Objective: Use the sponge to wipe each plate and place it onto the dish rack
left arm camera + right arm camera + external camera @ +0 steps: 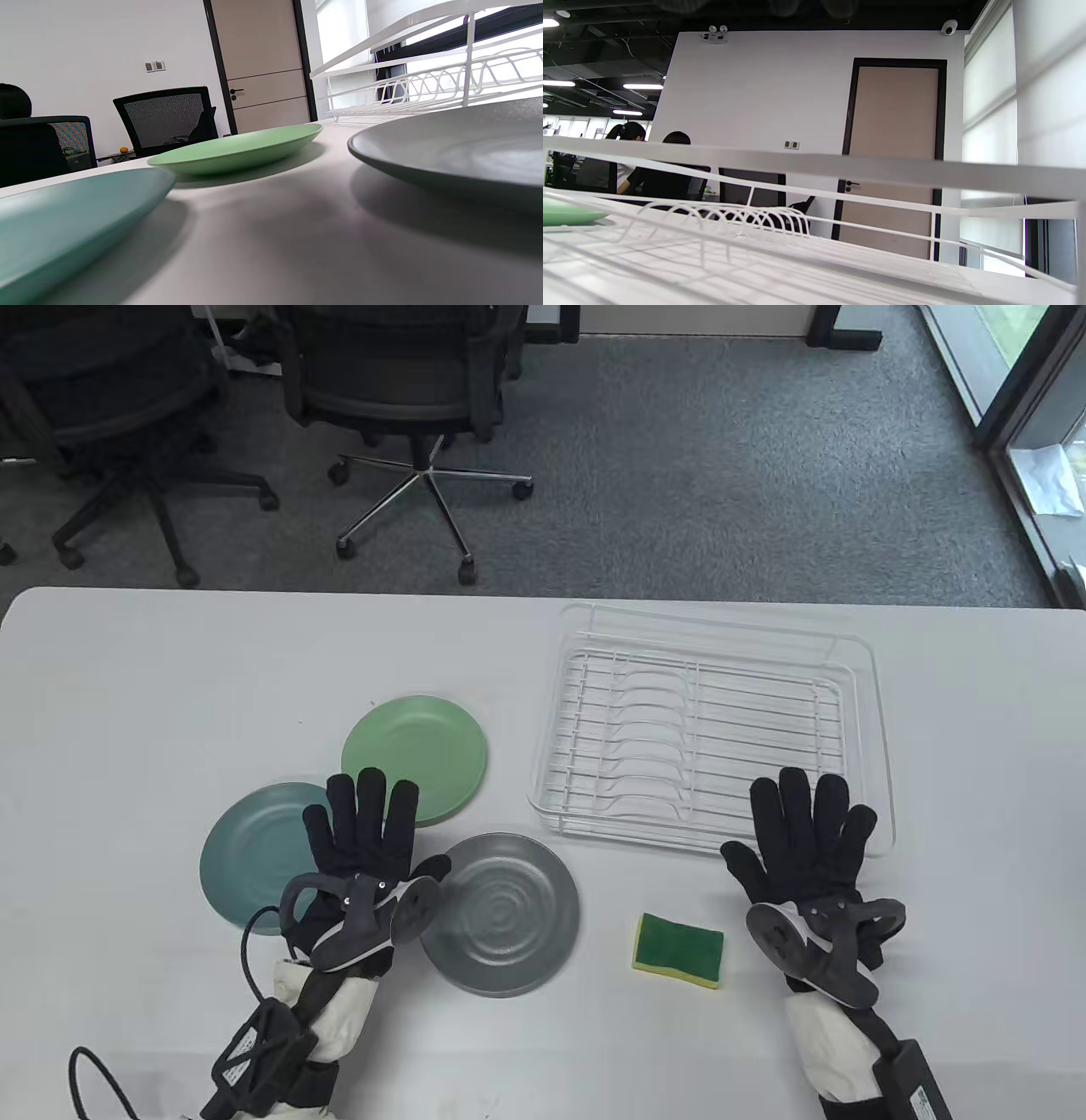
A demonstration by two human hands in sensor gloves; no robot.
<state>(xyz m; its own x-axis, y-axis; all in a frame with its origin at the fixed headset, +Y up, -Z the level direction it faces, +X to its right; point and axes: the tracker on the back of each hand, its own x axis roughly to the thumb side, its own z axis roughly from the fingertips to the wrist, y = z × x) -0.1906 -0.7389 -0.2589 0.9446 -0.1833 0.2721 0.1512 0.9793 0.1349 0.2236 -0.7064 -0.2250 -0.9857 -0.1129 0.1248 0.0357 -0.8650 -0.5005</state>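
**Both hands flat and empty, sponge and plates not yet picked up**

Table view: we saw the left hand [361, 848] spread flat, fingers straight, holding nothing, lying between the teal plate [254, 857] and the grey plate [501, 912], its fingertips over the near edge of the green plate [416, 759]. The right hand [806, 848] was also spread and empty, fingertips at the near right corner of the dish rack [713, 729]. The sponge [679, 952] lay flat between the grey plate and the right hand, green side up. The rack held no plates. We judged the first step to be: right hand takes the sponge, left hand steadies the nearest plate, probably grey. The plates sat close together, so lifting one could nudge another. Office chairs [399, 398] stood beyond the table [127, 687], out of the way.

Left wrist view: no fingers showed. Teal plate [63, 228], green plate [237, 146] and grey plate [458, 144] sat apart on the table, rack [424, 84] behind.

Right wrist view: only rack wires [797, 169] up close, a green plate edge [568, 214] at left, a door [895, 152] and people [657, 169] far behind.
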